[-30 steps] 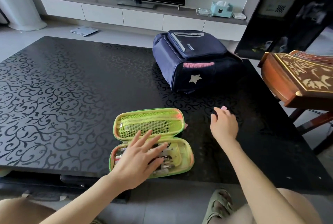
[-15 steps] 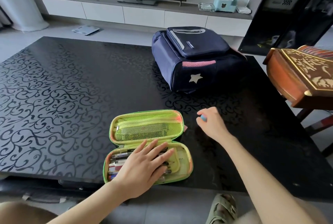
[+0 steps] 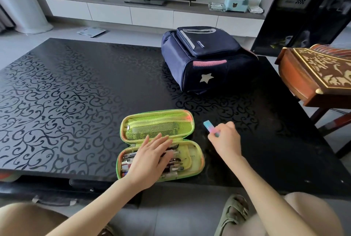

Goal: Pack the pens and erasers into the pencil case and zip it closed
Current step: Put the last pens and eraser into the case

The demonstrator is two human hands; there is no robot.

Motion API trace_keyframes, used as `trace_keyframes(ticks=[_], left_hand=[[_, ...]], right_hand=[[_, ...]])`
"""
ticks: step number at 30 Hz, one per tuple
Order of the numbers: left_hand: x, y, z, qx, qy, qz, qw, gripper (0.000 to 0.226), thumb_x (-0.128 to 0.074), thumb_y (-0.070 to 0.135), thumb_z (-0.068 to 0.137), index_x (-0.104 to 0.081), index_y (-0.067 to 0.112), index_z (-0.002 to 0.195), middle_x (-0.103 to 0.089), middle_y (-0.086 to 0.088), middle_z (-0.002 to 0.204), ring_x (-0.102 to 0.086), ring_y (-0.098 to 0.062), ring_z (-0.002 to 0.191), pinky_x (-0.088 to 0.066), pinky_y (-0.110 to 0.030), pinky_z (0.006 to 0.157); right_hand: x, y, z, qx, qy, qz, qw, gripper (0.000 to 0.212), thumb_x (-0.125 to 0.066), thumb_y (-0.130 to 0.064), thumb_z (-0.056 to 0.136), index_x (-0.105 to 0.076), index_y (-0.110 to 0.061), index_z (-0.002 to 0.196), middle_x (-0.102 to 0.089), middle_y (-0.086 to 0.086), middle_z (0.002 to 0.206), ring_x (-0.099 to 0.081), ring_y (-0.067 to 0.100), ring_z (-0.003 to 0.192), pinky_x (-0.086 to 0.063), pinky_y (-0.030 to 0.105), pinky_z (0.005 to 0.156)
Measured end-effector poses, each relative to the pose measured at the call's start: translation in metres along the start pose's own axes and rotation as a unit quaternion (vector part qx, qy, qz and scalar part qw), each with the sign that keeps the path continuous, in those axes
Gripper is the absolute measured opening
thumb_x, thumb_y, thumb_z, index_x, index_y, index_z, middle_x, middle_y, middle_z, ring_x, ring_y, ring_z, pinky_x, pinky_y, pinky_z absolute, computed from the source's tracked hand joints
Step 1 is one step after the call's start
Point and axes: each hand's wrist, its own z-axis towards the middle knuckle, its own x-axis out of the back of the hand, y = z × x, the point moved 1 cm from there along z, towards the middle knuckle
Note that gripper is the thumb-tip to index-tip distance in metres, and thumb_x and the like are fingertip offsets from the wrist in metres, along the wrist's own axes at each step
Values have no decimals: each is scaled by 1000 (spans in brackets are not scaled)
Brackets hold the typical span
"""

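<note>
A green pencil case [image 3: 195,153] lies open near the front edge of the black patterned table [image 3: 76,91], its mesh lid [image 3: 157,124] folded back. Several pens [image 3: 173,162] lie side by side in its lower half. My left hand [image 3: 150,158] rests flat on those pens, fingers spread. My right hand [image 3: 225,139] is just right of the case, pinching a pink and blue eraser [image 3: 209,126] that sticks up and to the left above the table.
A navy backpack [image 3: 205,59] with a star lies at the back right of the table. A carved wooden instrument [image 3: 315,72] on a stand juts in at the right. A TV cabinet [image 3: 152,13] runs behind. My sandalled foot [image 3: 233,215] is under the table's front edge.
My right hand picked the eraser off the table at the right and brought it left toward the case. My left hand stayed pressed on the pens.
</note>
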Motion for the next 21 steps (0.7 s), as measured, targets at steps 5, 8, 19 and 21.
trace_keyframes(ticks=[5,8,19,21], left_hand=[[6,-15,-11,46,-16,73,996,78,7,63,86,-41,30,137,-38,-1,146,-23,-24,140,-5,-45,115],[3,-19,-16,40,-66,138,987,73,6,60,89,-41,31,137,-39,-8,146,-27,-33,138,-6,-49,112],[10,-27,-12,42,-69,14,997,87,10,75,73,-22,35,144,-20,1,154,-2,-18,144,-7,-35,115],[12,-25,-11,36,-76,12,996,79,-1,72,80,-26,32,143,-23,2,154,-4,-16,144,-10,-34,115]], right_hand=[[25,-14,-60,55,-78,18,995,8,-64,-26,81,-66,-19,82,-47,-4,90,-54,13,69,-39,18,53],[13,-36,-77,93,-90,-41,991,14,-59,-25,85,-64,-13,84,-46,1,91,-56,21,69,-46,28,59],[23,-44,-74,156,-131,11,979,42,-64,-12,82,-54,-19,122,-55,-4,109,-52,9,91,-37,16,75],[21,-47,-73,181,-157,9,971,52,-65,-12,81,-49,-21,130,-56,-5,116,-54,12,103,-43,19,83]])
